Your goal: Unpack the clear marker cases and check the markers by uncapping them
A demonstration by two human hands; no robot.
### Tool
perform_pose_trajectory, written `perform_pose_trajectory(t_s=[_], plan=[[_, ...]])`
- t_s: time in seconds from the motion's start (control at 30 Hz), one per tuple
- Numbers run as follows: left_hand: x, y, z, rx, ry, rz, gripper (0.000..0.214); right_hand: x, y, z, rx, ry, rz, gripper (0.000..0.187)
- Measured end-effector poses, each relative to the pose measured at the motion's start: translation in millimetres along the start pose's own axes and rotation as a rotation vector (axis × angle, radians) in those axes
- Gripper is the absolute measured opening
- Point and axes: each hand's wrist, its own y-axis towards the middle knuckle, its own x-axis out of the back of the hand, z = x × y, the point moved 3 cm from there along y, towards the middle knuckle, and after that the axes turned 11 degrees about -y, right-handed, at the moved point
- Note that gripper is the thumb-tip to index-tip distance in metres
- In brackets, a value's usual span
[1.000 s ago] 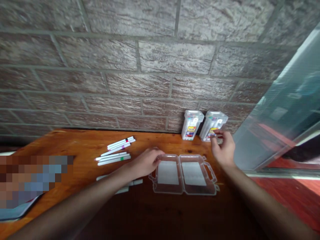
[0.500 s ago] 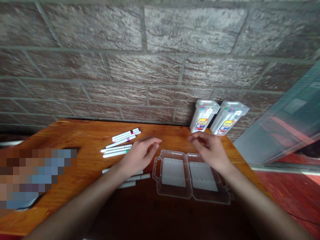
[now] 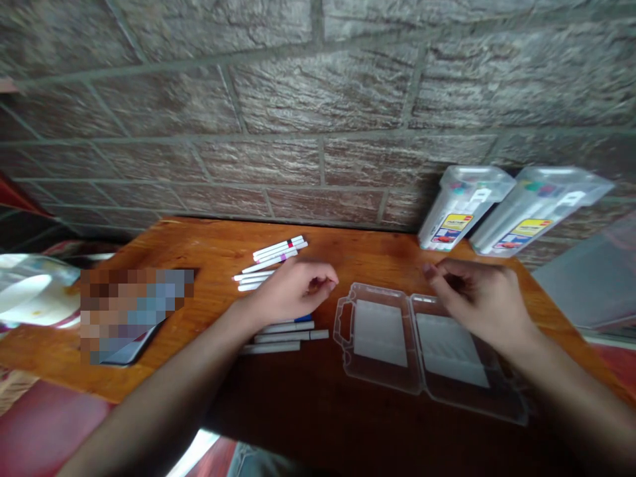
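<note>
My left hand (image 3: 297,289) hovers over the marker pens, its fingers curled and thumb close to the fingertips, with nothing visible in it. White marker pens (image 3: 278,252) with coloured bands lie behind it, and more pens (image 3: 288,336) lie below it, partly covered by my wrist. Right of them, a clear plastic case (image 3: 416,358) with a handle lies opened flat, white panels in both halves. Above its right half is my right hand (image 3: 479,298), thumb and fingers bent together in a loose pinch; I see nothing in it. That hand hides the case's upper right corner.
Two clear upright containers (image 3: 464,205) with labels and coloured contents stand against the brick wall (image 3: 278,165) at the back right. A phone-like device (image 3: 129,348), mostly blurred out, lies on the wooden table (image 3: 209,242) at left. Beyond it are white bowl-like items (image 3: 34,295).
The view has shifted left and down, so the table objects appear farther right. My left hand's thumb and fingers have curled closer together. My right hand stays bent above the case.
</note>
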Motion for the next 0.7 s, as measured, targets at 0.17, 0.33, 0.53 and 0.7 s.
perform_pose_trajectory(t_s=[0.17, 0.33, 0.53, 0.7], plan=[[24.3, 1, 14, 0.036, 0.062, -0.051, 0.015, 1, 2, 0, 0.043, -0.027, -0.025, 0.042], [67.6, 0, 34, 0.127, 0.143, -0.208, 0.018, 0, 2, -1, 0.052, -0.023, -0.05, 0.041], [84.4, -6, 61, 0.229, 0.212, -0.202, 0.015, -6, 0, -4, 0.021, -0.024, 0.015, 0.041], [70.6, -7, 84, 0.289, 0.29, -0.146, 0.014, -6, 0, -8, -0.007, -0.01, 0.024, 0.038]])
